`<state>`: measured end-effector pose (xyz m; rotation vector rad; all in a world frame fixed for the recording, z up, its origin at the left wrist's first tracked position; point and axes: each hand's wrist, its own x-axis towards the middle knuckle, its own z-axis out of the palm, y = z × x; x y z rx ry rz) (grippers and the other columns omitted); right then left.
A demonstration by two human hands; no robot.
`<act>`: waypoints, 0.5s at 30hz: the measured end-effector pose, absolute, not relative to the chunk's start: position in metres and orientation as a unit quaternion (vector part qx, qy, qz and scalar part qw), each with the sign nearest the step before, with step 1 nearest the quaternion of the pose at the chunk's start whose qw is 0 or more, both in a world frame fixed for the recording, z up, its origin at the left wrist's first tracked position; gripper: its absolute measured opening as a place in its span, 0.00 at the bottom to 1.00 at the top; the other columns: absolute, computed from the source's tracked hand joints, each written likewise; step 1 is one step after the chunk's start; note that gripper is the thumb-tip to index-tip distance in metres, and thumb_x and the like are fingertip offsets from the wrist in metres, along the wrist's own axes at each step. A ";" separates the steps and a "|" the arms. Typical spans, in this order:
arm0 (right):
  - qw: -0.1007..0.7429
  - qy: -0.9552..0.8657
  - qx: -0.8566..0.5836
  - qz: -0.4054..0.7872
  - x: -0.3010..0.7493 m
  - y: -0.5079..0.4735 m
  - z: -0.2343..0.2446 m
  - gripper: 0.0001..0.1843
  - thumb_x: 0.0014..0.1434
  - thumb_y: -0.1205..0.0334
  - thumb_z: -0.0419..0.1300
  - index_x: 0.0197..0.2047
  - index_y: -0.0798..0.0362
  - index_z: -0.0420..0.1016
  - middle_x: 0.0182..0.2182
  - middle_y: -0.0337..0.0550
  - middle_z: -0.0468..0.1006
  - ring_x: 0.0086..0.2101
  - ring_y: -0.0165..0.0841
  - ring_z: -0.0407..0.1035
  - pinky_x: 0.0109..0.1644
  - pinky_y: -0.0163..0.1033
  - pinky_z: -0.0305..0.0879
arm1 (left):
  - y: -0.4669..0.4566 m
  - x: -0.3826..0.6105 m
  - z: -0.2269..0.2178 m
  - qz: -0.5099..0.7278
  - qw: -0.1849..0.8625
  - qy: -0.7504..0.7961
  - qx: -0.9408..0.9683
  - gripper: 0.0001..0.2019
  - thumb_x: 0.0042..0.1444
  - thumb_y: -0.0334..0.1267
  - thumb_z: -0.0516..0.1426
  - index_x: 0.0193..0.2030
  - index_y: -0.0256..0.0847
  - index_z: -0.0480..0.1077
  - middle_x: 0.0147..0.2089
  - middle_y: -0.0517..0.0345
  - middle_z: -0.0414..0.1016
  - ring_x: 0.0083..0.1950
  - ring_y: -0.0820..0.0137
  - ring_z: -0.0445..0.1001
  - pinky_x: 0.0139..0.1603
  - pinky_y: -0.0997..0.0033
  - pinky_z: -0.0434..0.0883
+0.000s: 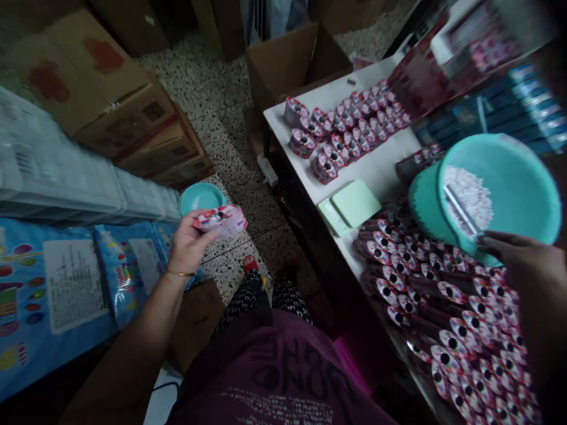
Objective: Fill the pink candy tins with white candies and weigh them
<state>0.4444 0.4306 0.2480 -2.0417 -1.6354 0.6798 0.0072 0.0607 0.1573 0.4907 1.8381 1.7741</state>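
My left hand (188, 245) is raised over the floor at my left, fingers closed round a small pink and white printed box (221, 219). My right hand (516, 254) is dark and near the lens at the right. It grips the lower rim of a tilted teal basin (518, 183) holding white pellets (469, 195) and a metal scoop (460, 212). Beneath the basin, several rows of the same pink printed boxes (447, 307) cover the near end of the white table (381, 171).
More pink boxes (345, 130) lie in rows at the table's far end, with a pale green scale (349, 206) between. A small teal bowl (201, 198) sits on the floor by cardboard cartons (110, 100), white crates (53, 171) and blue printed bags (53, 283). An open carton (292, 59) stands behind.
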 end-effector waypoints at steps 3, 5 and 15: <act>0.164 -0.568 -0.751 0.293 0.462 0.453 0.246 0.08 0.42 0.72 0.64 0.22 0.48 0.77 0.23 0.46 0.75 0.22 0.27 0.66 0.27 0.37 0.59 | 0.118 0.040 0.172 0.570 0.285 0.712 0.294 0.22 0.41 0.35 0.64 0.45 0.38 0.66 0.42 0.57 0.72 0.41 0.71 0.70 0.46 0.68 0.67; 0.203 -0.566 -0.721 0.345 0.468 0.458 0.240 0.06 0.42 0.70 0.63 0.24 0.48 0.77 0.25 0.46 0.76 0.24 0.30 0.68 0.28 0.36 0.62 | 0.161 0.063 0.181 0.529 0.282 0.715 0.360 0.19 0.42 0.35 0.62 0.44 0.39 0.66 0.41 0.57 0.72 0.40 0.69 0.71 0.45 0.67 0.67; 0.322 -0.472 -0.654 0.496 0.483 0.469 0.209 0.17 0.35 0.59 0.67 0.31 0.56 0.74 0.27 0.41 0.76 0.26 0.26 0.70 0.30 0.27 0.69 | 0.359 0.155 0.138 0.357 0.357 0.646 0.573 0.15 0.46 0.33 0.58 0.43 0.41 0.66 0.38 0.60 0.73 0.40 0.69 0.71 0.42 0.71 0.67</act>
